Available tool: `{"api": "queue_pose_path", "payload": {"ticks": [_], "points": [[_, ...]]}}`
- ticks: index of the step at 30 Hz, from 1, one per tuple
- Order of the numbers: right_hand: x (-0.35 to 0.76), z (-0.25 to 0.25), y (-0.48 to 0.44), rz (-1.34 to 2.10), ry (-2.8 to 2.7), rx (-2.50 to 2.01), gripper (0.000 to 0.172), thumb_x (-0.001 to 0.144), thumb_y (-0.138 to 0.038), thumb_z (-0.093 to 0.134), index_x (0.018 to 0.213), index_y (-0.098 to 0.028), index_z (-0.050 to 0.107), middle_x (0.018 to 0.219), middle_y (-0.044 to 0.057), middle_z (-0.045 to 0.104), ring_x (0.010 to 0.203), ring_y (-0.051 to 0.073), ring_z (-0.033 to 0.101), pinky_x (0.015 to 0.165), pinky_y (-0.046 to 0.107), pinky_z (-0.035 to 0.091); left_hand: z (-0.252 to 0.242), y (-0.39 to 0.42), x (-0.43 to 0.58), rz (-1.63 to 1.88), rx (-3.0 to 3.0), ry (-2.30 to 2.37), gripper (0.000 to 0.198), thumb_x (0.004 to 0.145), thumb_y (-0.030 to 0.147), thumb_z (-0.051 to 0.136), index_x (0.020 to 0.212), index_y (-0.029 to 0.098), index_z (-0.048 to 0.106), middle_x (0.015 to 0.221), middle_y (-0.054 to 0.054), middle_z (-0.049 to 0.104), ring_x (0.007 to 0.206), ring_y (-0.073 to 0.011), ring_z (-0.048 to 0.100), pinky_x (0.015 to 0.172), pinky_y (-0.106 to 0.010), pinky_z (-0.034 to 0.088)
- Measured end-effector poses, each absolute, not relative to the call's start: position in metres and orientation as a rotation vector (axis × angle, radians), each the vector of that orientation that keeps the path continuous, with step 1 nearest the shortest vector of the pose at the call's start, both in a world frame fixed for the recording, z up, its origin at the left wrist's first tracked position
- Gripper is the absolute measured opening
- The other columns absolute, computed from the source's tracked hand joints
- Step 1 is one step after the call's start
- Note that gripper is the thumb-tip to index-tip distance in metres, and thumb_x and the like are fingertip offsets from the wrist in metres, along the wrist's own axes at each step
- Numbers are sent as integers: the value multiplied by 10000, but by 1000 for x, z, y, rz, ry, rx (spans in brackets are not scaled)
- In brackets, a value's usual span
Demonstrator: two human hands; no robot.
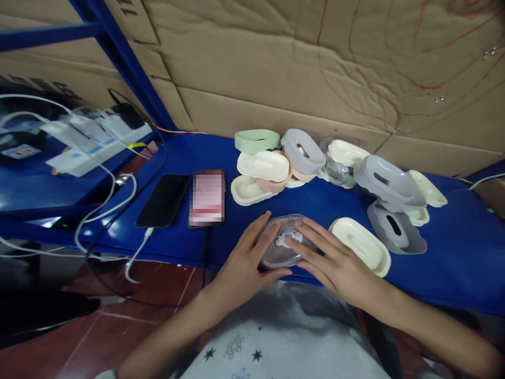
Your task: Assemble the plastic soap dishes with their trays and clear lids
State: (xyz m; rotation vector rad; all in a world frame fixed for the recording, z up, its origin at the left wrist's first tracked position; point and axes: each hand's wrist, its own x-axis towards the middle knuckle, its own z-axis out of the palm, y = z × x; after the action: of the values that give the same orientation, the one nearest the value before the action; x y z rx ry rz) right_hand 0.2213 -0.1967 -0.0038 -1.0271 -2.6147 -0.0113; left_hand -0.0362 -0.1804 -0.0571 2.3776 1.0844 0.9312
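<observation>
A clear plastic oval piece with rounded edges [272,255] lies at the near edge of the blue surface [453,258], between both hands. The left hand [243,264] grips its left side, thumb along the near edge. The right hand [342,264] lays fingers over it, reaching the small white fitting [295,238] at its middle; whether they pinch or only press, I cannot tell. The step seems to be adjusting that fitting, which calls for a steady left grip and precise right fingertips.

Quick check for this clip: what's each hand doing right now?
Left hand: holding the clear plastic piece by its left side.
Right hand: open, fingers extended over its right side, one fingertip at the white part.
</observation>
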Motion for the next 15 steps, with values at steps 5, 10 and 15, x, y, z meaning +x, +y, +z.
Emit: {"api": "queue_pose_path", "payload": {"ticks": [5, 10, 15], "points": [[226, -10, -198, -129, -2583, -1042, 578, 1049, -230, 624, 1610, -220, 482, 1601, 138, 553, 1569, 307, 419, 1188, 516, 541, -60, -180, -36, 956, 2407, 1087, 1015, 878, 496, 841, 1685, 279, 267, 1725, -207, 324, 1567, -391, 413, 1223, -605, 465], [230, -21, -202, -132, -2529, -1069, 744, 1040, -218, 641, 1701, -268, 302, 1626, 134, 527, 1558, 291, 438, 1184, 496, 549, -57, -180, -36, 901, 2341, 1110, 1026, 895, 509, 822, 1699, 319, 215, 1749, -183, 277, 1581, -381, 394, 1204, -586, 495], [237, -30, -204, -209, -2601, -1050, 781, 1037, -213, 648, 1712, -239, 256, 1640, 138, 507, 1573, 299, 411, 1199, 502, 533, -57, -180, -37, 960, 2351, 1079, 898, 939, 479, 783, 1673, 352, 282, 1710, -156, 352, 1548, -367, 446, 1213, -595, 486]]}}
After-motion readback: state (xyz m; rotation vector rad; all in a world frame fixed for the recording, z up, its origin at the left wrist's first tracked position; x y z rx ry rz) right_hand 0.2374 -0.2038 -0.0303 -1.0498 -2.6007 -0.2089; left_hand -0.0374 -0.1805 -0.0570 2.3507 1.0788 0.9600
